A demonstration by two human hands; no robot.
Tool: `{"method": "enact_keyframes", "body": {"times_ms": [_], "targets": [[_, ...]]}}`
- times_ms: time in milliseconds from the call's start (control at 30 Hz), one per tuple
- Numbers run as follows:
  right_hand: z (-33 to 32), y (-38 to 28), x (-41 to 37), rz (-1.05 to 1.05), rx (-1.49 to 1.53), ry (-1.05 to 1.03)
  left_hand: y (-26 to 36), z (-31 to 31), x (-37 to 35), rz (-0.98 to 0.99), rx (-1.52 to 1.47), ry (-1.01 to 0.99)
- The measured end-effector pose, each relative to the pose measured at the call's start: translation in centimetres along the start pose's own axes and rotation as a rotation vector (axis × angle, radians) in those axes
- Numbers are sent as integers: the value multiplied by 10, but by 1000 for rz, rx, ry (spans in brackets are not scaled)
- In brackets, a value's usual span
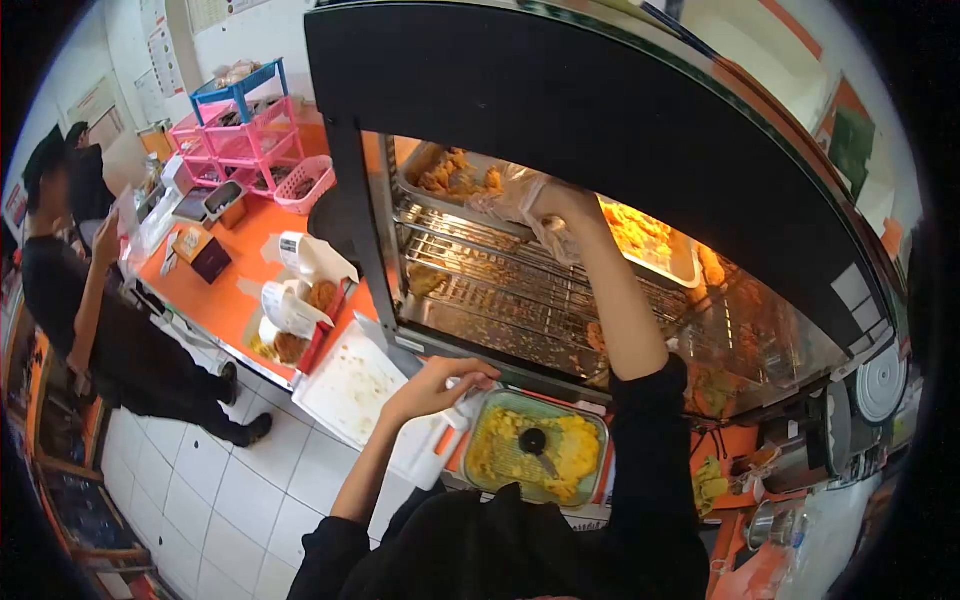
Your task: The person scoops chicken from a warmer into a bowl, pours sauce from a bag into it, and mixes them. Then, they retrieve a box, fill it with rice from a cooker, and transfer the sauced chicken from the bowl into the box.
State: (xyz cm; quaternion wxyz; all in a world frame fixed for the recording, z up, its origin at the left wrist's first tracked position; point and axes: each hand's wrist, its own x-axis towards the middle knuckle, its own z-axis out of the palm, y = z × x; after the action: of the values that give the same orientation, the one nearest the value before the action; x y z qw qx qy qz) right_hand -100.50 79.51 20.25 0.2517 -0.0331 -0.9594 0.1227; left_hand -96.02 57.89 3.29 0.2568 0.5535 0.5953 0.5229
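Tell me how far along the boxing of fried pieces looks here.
Done: two open boxes on the orange counter hold fried pieces. In hand: the gloved right hand is at a tray in the warmer; the left hand rests by the yellow-filled container. Left: both boxes are unclosed.

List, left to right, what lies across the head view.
Person in black → food boxes → left hand → yellow-food tub → right cabinet tray → metal pot.
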Motion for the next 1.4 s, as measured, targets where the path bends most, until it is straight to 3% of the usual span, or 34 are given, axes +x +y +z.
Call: {"method": "enact_keyframes", "body": {"times_ms": [167, 300, 433, 567, 833, 1100, 1233, 1400], "targets": [[29, 21, 36, 167, -78, -50, 0, -65, -14, -160, -72, 212], [38, 28, 40, 227, -92, -65, -17, -78, 3, 64, -217, 356], [39, 32, 39, 259, -89, -67, 14, -85, 27, 30, -328, 338], [40, 32, 34, 278, -69, -67, 21, -86, 43, 96, -252, 329], [47, 4, 32, 197, 51, -113, 4, -70, 41, 70, -376, 208], [47, 11, 36, 250, 73, -127, -7, -71, 19, 14, -405, 205], [43, 16, 31, 266, 85, -129, -18, -65, 16, -21, -546, 227], [39, 20, 21, 241, 125, -138, 0, -50, 29, -232, -1105, 134]]}}
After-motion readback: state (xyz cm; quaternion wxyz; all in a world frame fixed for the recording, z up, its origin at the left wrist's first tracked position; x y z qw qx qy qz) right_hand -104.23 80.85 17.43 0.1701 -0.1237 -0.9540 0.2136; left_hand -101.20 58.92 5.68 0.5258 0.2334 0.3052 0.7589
